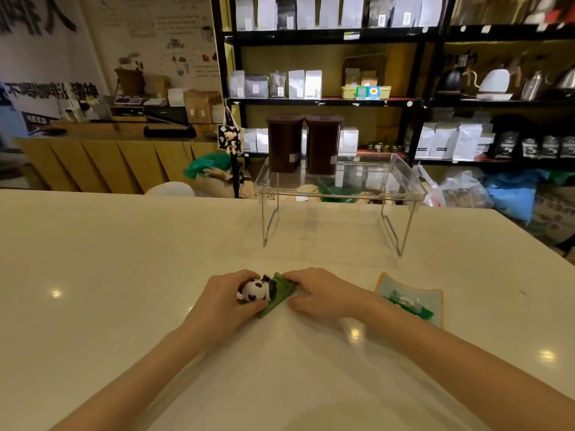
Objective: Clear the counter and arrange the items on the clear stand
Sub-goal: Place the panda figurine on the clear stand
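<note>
Counter (93,244), L side: bare, nothing left to pick up there that I can see.

My left hand (222,301), centre-front: curled round the panda (255,290), a small black-and-white figure. Fingers over its top and far side, thumb under the near side, so closed on it. Panda lies on/against the green pad (278,295), a flat leaf-like piece on the counter. Can't tell if panda is fixed to pad or just resting on it.

My right hand (320,295), just beside: fingertips pinch the pad's far R corner, thumb tucked low by its near edge. Hand not spread; palm hovers or rests on the counter, can't say which. Both hands meet at this one item.

Step, my read: picking up panda + pad as a pair, still at counter level, lift not yet done.

Stand (342,189), further back and a bit R: clear tray on thin legs, two dark tubs (300,144) at its back L. Front and R of the tray look free. Glare makes the surface hard to read.

Dish (407,298), near R by my right forearm: glassy, orange-rimmed, green-wrapped bits inside. Still on counter, so it waits its turn.

Next, as I judge it: raise both together, keep pad level so panda won't roll off, carry fwd over the stand's front rim, set down clear of the tubs. Leave room for the dish. Risk: knocking the light stand w/ a wrist.
</note>
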